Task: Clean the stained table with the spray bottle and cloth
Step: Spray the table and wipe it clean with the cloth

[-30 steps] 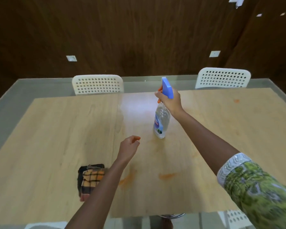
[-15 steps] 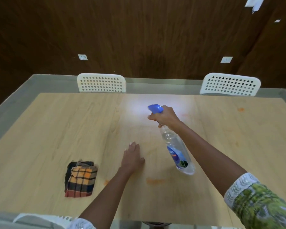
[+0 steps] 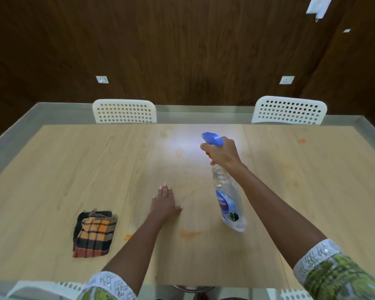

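My right hand (image 3: 222,153) grips the neck of a clear spray bottle (image 3: 227,200) with a blue trigger head, held above the wooden table (image 3: 63,169) and tilted, nozzle aimed away toward the far middle. My left hand (image 3: 164,203) lies flat on the table, fingers together, holding nothing. A folded plaid cloth (image 3: 93,233) in orange, black and red lies to the left of that hand, untouched. Orange stains show near the front (image 3: 189,233), beside my left forearm (image 3: 128,237), in the far middle (image 3: 179,153) and at the far right (image 3: 301,141).
Two white perforated chairs stand at the far edge, one at the left (image 3: 124,111) and one at the right (image 3: 289,110). A grey glass border (image 3: 13,135) rims the wooden top. A dark wood wall stands behind. White chair parts show at the near edge.
The bottle went from upright on the table to lifted and tilted with its nozzle pointing away. My left hand dropped flat onto the table. The view shifted nearer and lower.
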